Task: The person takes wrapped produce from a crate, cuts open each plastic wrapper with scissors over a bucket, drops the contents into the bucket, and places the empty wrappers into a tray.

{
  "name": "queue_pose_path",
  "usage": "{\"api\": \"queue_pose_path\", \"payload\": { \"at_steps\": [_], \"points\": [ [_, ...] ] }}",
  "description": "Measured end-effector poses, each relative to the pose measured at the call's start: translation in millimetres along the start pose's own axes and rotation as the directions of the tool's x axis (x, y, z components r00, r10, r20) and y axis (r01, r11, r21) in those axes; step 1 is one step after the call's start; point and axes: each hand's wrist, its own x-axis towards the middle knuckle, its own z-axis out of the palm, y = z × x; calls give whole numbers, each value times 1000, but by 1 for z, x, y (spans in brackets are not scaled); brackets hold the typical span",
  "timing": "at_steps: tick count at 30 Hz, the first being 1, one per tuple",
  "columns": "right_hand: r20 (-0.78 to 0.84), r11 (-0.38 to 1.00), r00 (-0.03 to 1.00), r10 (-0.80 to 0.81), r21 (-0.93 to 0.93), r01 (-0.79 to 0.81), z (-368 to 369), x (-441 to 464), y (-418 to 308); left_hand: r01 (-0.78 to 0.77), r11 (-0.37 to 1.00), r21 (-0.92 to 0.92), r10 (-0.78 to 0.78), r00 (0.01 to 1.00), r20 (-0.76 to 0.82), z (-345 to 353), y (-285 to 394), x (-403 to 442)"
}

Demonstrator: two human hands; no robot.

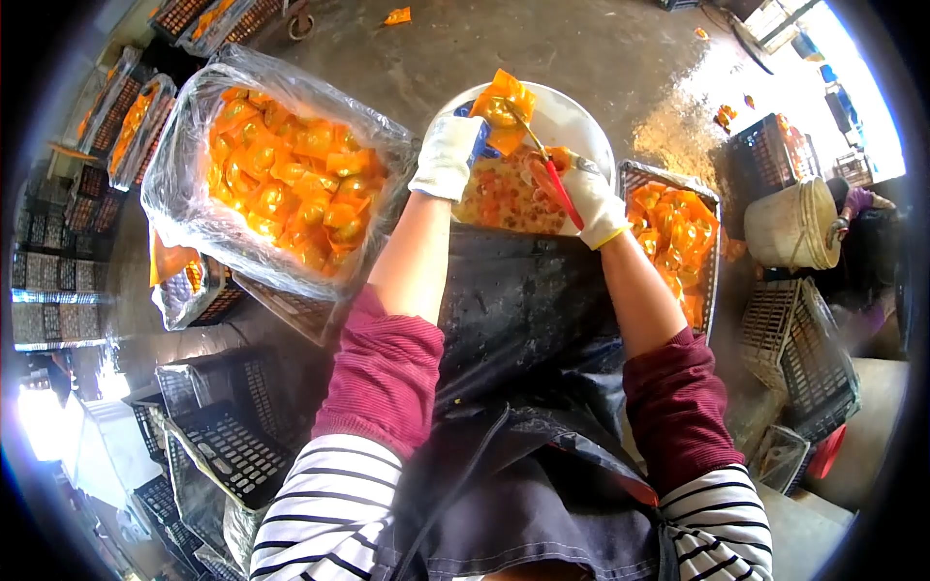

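Note:
My left hand [449,155], in a white glove with blue on the fingers, grips an orange plastic packet [505,105] above a white bucket [599,131]. A pair of red-handled scissors [557,189] is in my gloved right hand [593,198], its blades reaching up to the packet. Something orange also shows by my right fingers, but I cannot make out whether they hold it. Inside the bucket lie many small round orange pieces [509,198] in pale liquid. To the left, a plastic-lined crate [179,184] is heaped with shiny orange packets [291,179].
At the right of the bucket stands another crate of orange packets [673,237]. Beyond it, a person's hand [841,229] is near a tipped whitish bucket [790,228]. Dark crates [228,445] are stacked at the lower left, and orange scraps [397,16] lie on the wet floor.

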Motion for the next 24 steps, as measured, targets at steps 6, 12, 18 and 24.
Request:
{"api": "queue_pose_path", "payload": {
  "at_steps": [6, 12, 18, 24],
  "points": [
    [-15, 972, 993, -114, 204, 114, 13, 14, 34, 367, 923, -116, -365, 930, 43, 7, -7, 1],
    [62, 984, 997, -47, 173, 36, 11, 14, 34, 184, 885, 428, -192, 981, -25, -9, -20, 3],
    [27, 986, 985, -169, 16, 169, 14, 17, 42, 191, 789, 583, -195, 979, -56, -7, 36, -15],
    [170, 907, 980, 108, 386, -167, -2, 0, 8, 268, 942, -200, -309, 927, -214, 0, 29, -13]
  ]
}}
